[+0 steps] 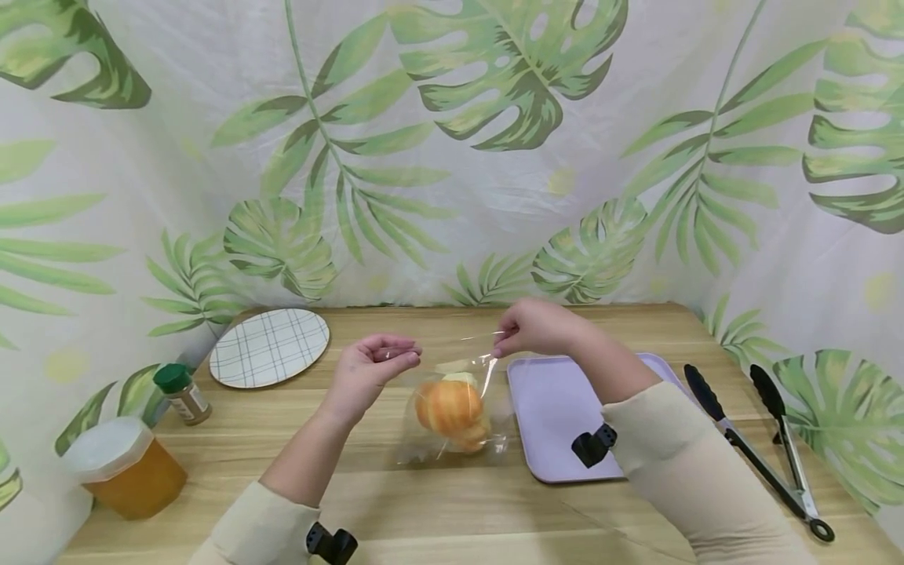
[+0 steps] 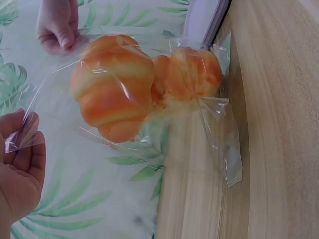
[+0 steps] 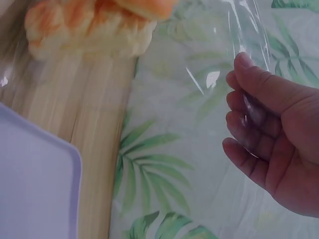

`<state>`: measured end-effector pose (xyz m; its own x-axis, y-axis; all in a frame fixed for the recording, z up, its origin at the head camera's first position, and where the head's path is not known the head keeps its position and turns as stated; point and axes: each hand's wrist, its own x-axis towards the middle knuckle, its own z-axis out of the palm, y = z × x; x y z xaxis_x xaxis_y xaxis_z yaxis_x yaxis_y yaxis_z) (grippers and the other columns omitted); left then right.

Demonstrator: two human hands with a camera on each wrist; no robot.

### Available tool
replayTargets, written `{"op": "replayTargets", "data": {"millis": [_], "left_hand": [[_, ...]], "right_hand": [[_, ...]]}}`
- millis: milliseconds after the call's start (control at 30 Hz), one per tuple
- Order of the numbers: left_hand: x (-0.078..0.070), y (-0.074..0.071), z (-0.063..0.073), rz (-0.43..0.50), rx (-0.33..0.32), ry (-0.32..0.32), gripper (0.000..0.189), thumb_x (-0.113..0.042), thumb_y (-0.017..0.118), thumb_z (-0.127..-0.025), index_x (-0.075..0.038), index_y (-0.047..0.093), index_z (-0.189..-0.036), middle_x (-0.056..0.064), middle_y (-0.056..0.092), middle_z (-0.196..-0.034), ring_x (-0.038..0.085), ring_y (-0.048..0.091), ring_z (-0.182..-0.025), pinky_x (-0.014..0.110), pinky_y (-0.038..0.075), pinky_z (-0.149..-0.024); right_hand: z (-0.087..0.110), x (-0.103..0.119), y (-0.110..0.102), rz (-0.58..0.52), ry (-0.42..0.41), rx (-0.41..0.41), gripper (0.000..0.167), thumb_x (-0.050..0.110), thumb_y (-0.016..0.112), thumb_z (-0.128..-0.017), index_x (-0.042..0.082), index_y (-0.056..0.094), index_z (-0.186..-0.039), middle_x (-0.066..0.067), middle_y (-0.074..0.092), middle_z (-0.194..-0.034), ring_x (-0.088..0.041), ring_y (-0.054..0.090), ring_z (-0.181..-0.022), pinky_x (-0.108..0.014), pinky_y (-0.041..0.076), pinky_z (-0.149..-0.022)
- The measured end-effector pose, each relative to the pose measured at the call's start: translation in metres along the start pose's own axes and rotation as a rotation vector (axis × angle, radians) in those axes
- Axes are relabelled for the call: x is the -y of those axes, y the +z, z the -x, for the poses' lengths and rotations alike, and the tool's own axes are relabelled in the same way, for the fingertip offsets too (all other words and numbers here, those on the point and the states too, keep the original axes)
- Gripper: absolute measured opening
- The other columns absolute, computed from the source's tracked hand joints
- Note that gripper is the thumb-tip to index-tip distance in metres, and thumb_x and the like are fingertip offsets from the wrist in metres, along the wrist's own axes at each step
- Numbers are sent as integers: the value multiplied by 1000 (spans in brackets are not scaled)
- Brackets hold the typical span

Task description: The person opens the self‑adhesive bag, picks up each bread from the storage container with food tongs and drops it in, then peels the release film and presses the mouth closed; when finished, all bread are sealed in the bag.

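A clear plastic bag (image 2: 227, 149) hangs between my two hands, with bread inside it. My left hand (image 1: 363, 380) pinches one upper corner between thumb and fingers. The opposite corner is gripped by my right hand (image 1: 540, 328), which holds the film between thumb and curled fingers in the right wrist view. Inside the bag, a plump striped orange-brown roll (image 2: 117, 84) lies against a second, lumpier golden bread (image 2: 199, 74). That lumpy bread shows a pale underside in the right wrist view. The bag's lower corners spread out over the wooden table (image 1: 381, 502).
A lilac tray (image 1: 558, 416) lies under my right forearm, with black-tipped tongs (image 1: 766, 471) to its right. At the left are a checked round plate (image 1: 270, 348), a green-capped spice jar (image 1: 184, 395) and an orange-brown tub (image 1: 134, 479) with a whitish lid. Leaf-patterned cloth hangs behind.
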<state>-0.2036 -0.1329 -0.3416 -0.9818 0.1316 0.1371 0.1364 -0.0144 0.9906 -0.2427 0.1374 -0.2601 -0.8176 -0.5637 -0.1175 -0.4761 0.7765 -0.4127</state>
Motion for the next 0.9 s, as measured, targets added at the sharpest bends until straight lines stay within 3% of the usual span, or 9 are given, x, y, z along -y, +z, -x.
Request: {"op": "replayTargets", "data": {"millis": [133,267,433,567,667,767,900], "left_hand": [[1,-5,0,10,-8,-3,17,-1,72,-85,-8,71,-100,-16,75,-85,2,71,-87,18,58,-82],[2,-10,1,20,7,-3,22,-1,72,-85,-21,71,-93,-16,75,-86,2,70,-89,17,58,-82],[2,-15,3,-1,56,33,23,-1,71,-86,-22,71,-95,-15,75,-88,3,71,-86,19,59,-76],[4,-18,1,2,67,35,24,2,68,-87,-19,69,-99,-15,75,-89,3,70,-81,20,59,-72],[8,-17,-4,52,-2,-2,21,3,65,-90,-15,67,-101,-14,75,-87,3,70,-82,21,60,-74],[17,-13,-14,156,-109,-40,19,3,61,-92,-15,65,-99,-14,75,-84,3,71,-82,20,60,-76],[31,-5,-27,299,-201,-68,17,-2,55,-98,-15,65,-94,-13,75,-83,2,71,-82,20,59,-81]], "right_hand": [[8,-18,0,-57,29,-28,12,25,75,-87,13,75,-85,5,69,-74,-8,53,-66,-23,47,-63],[13,-31,3,-151,34,-56,12,23,73,-89,11,76,-88,3,72,-78,-8,56,-69,-24,49,-65],[20,-40,12,-305,23,-35,15,23,71,-91,8,74,-87,4,69,-78,-9,56,-73,-26,50,-71],[20,-47,26,-511,37,-64,21,21,67,-93,1,69,-90,4,66,-80,-14,61,-82,-31,55,-82],[14,-51,44,-704,37,-155,23,18,59,-99,-5,63,-99,0,70,-89,-15,66,-89,-33,58,-89],[2,-50,63,-899,53,-276,22,16,49,-103,-4,57,-104,-4,73,-96,-10,69,-87,-28,59,-85],[-16,-45,85,-1115,115,-447,19,16,43,-106,1,52,-100,0,73,-87,-4,69,-79,-21,59,-77]]}}
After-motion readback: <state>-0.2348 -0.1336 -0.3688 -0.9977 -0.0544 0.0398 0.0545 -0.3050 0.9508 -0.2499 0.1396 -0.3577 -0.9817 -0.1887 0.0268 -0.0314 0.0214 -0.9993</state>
